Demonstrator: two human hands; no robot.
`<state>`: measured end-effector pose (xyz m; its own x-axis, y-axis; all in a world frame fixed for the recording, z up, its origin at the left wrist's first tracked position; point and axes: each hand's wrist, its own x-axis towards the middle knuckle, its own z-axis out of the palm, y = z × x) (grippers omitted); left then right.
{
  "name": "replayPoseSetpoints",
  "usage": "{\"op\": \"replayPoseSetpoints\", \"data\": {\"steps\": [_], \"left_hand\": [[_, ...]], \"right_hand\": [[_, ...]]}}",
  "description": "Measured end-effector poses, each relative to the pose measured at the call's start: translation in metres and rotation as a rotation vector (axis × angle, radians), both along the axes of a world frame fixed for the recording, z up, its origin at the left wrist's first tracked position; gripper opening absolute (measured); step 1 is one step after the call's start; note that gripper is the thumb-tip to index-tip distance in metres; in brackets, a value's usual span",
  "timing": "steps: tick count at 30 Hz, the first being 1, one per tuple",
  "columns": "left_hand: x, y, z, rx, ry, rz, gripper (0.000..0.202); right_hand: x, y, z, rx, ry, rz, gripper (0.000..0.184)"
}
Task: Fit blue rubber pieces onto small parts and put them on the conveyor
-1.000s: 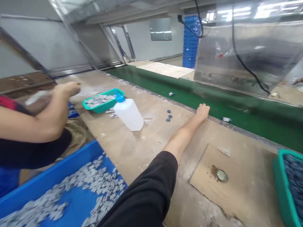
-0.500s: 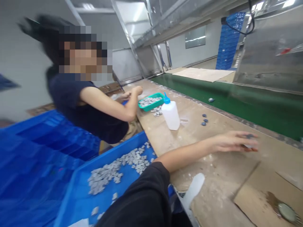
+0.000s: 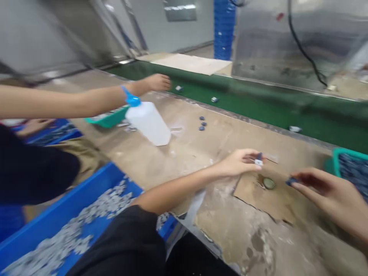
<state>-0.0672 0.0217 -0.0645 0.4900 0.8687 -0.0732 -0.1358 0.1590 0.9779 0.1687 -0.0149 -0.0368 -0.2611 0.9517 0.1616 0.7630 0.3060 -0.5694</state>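
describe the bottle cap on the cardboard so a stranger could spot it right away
Along the green conveyor belt runs a work bench, and on it lies a cardboard sheet. On that sheet, between the person's left hand and right hand, sits a round metal bottle cap; its brown stain and dull metal face set it apart from the small blue pieces.

**Two small parts, held one in each grip**
Small white-and-blue piece, upright at the fingertips of the left grip; flat dark blue piece, pinched at the fingertips of the right grip. Both are well apart, above a cardboard sheet; fine detail too small to tell.
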Motion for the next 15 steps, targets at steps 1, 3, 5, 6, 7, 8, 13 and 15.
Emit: {"op": "replayPoseSetpoints", "data": {"steps": [1,3,5,6,7,8,13,15], "left_hand": [[0.000,0.001,0.000,0.015,0.038,0.019,0.037],[0.002,0.001,0.000,0.075,0.122,0.044,0.033],[0.004,-0.002,0.001,0.185,0.205,0.069,0.032],[0.005,-0.004,0.003,0.259,0.259,0.084,0.032],[0.005,-0.006,0.005,0.345,0.319,0.097,0.032],[0.005,-0.009,0.007,0.434,0.383,0.108,0.032],[-0.001,-0.012,0.012,0.729,0.585,0.133,0.024],[-0.003,-0.010,0.011,0.772,0.596,0.156,0.022]], "right_hand": [[-0.006,-0.002,0.002,-0.043,0.026,0.032,0.025],[-0.020,-0.003,0.002,-0.066,0.032,0.069,0.015],[-0.034,-0.004,-0.001,-0.012,-0.061,0.084,0.008],[-0.041,-0.004,-0.003,0.035,-0.141,0.095,0.007],[-0.047,-0.005,-0.005,0.088,-0.229,0.115,0.009],[-0.052,-0.006,-0.007,0.134,-0.317,0.142,0.012],[-0.065,-0.004,-0.009,0.138,-0.514,0.260,0.023],[-0.062,-0.002,-0.007,0.086,-0.482,0.239,0.024]]}}
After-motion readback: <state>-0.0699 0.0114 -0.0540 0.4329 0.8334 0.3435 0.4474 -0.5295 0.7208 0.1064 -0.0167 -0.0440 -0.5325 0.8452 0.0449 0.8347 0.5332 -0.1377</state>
